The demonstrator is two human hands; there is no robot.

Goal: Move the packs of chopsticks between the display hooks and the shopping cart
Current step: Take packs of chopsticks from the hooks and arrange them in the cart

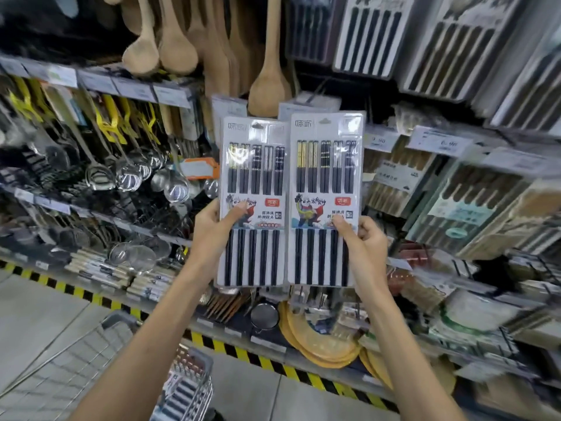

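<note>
**Describer:** Two bare forearms are reaching up from the near edge, each hand holding one pack of chopsticks. The left hand (209,235) is gripping the left pack (253,183) by its left edge, with the thumb lying across the printed label. The right hand (364,247) is gripping the right pack (326,177) by its right edge, with the thumb also pressing on the label.

**Listener:** Where are the packs sitting?

**Describer:** Both are being held upright in the middle of the scene, side by side with their inner edges meeting, in front of the display shelving.

**Listener:** What is surrounding them?

**Describer:** Wooden spoons (174,47) are hanging above and behind them. Metal ladles (127,177) are hanging to the left, and more chopstick packs (364,34) are hanging at the far right. A shopping cart (121,323) is standing near left, under the left arm, and is carrying striped packs too blurred to identify. A yellow-and-black strip (258,360) is running along the shelf base.
</note>
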